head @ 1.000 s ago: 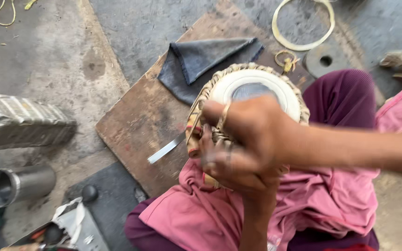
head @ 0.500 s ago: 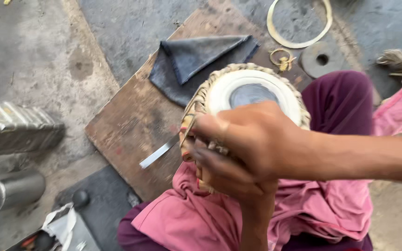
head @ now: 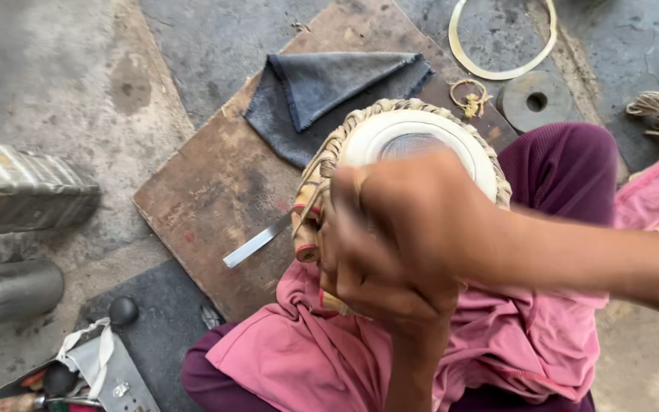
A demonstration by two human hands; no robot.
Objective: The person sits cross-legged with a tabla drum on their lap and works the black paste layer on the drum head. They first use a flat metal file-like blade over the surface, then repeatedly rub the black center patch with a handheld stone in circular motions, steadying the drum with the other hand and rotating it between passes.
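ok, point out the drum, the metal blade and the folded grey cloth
drum point(head: 390, 133), head view, white drumhead near the rim
metal blade point(head: 257, 242), head view, middle of the flat strip
folded grey cloth point(head: 329, 88), head view, top fold

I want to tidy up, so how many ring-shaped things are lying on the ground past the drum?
3. A large thin pale hoop at the top, a small yellowish cord ring on the wooden board's far corner, and a thick round disc with a centre hole beside it. Others may lie out of frame.
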